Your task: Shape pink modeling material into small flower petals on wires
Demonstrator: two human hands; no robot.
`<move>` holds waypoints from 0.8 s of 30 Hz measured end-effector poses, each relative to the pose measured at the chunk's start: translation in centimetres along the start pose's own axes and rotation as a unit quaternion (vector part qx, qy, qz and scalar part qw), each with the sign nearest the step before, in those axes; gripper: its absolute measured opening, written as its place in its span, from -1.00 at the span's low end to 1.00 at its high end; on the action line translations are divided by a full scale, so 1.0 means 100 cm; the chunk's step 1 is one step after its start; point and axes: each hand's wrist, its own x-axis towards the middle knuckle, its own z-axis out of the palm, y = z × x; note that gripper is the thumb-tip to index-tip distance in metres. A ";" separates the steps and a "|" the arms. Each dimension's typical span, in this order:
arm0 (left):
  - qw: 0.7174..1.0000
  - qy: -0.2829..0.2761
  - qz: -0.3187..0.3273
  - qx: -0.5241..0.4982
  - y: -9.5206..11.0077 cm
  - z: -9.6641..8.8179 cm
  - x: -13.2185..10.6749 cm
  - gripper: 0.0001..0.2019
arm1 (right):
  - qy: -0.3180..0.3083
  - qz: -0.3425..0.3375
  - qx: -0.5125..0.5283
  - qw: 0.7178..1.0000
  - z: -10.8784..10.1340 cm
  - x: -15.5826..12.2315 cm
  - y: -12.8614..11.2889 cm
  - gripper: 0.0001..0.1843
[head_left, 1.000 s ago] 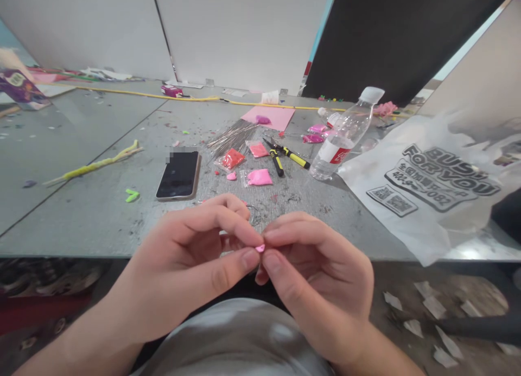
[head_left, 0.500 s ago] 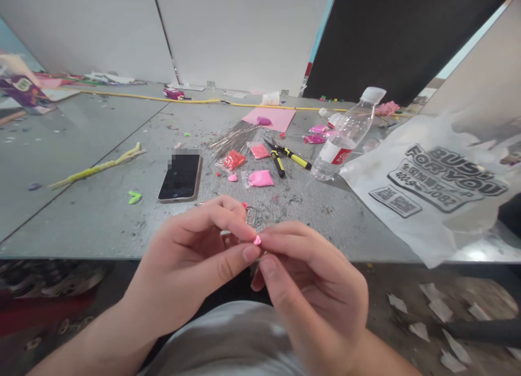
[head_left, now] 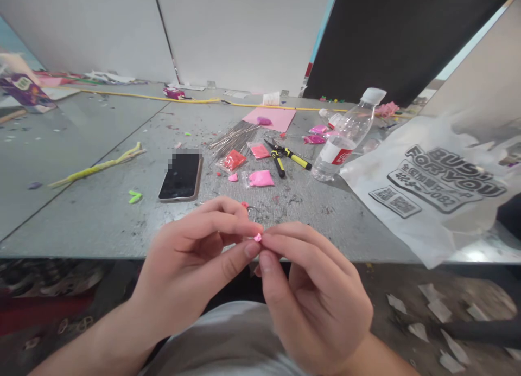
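Note:
A small pink piece of modelling clay (head_left: 258, 237) sits between my fingertips, just over the table's front edge. My left hand (head_left: 199, 256) pinches it between thumb and index finger. From the other side, my right hand (head_left: 317, 289) closes its index finger and thumb against the same piece. Behind the fingers lies a small red bit (head_left: 245, 205), partly covered by my left hand. Further back are a packet of pink clay (head_left: 261, 178), a loose pink lump (head_left: 233, 177) and a packet of red clay (head_left: 233, 160).
A phone (head_left: 181, 176) lies left of the packets. Yellow-handled pliers (head_left: 296, 159) rest beside a bundle of thin wires (head_left: 232, 140). On the right stand a water bottle (head_left: 345, 134) and a white plastic bag (head_left: 423, 175). A yellow twisted strip (head_left: 97, 167) lies at left.
My left index finger has shifted slightly to the right over the pink clay. The right hand's fingers have adjusted a little; the clay stays pinched between both hands.

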 end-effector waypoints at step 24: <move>0.999 -0.043 -0.013 -0.023 -0.005 -0.019 0.014 -0.90 | -0.083 -0.048 0.006 0.995 -0.007 0.022 0.016 -0.70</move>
